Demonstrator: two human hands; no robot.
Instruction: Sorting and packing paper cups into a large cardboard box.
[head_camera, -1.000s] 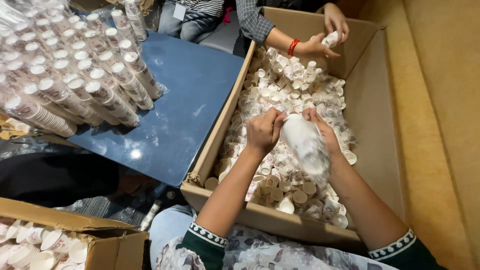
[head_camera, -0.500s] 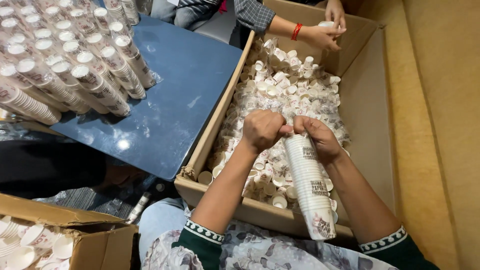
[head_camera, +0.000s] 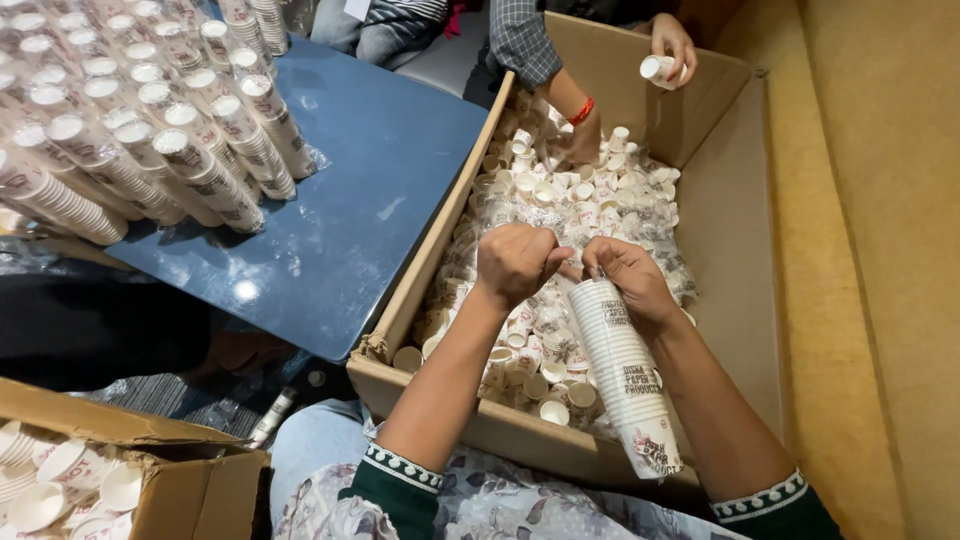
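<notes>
Since half a second ago the tall white nested stack of small printed paper cups (head_camera: 626, 372) barely shifts: same lean, top at the hands, base toward the lower right of the frame over the near carton wall. A second ago it sat higher and flatter between the hands, so it has swung down. That reads as a full sleeve being closed at the top.

Grip: right hand (head_camera: 630, 285) is wrapped round the stack's top end, fingers closed on it. Left hand (head_camera: 515, 262) is balled into a fist just beside it, touching the right hand at centre frame; it seems to pinch a clear wrap at the top, but I cannot tell what it holds.

Outward: both hands hover over the large brown cardboard carton (head_camera: 735, 250) full of loose small white paper cups (head_camera: 560, 200). At upper centre another person's hand with a red wristband (head_camera: 582, 130) digs into the loose cups; that person's other hand (head_camera: 672, 45) holds a single white cup (head_camera: 655, 68) at the far wall.

Left of the carton: dark blue glossy tabletop (head_camera: 370, 210), with rows of clear-wrapped cup sleeves (head_camera: 150, 130) lying in the upper left. Lower left corner: second open cardboard box (head_camera: 190, 475) with more cups, cut off by the frame.

Hidden: the wrap on the held stack is hard to make out; carton floor is buried.
</notes>
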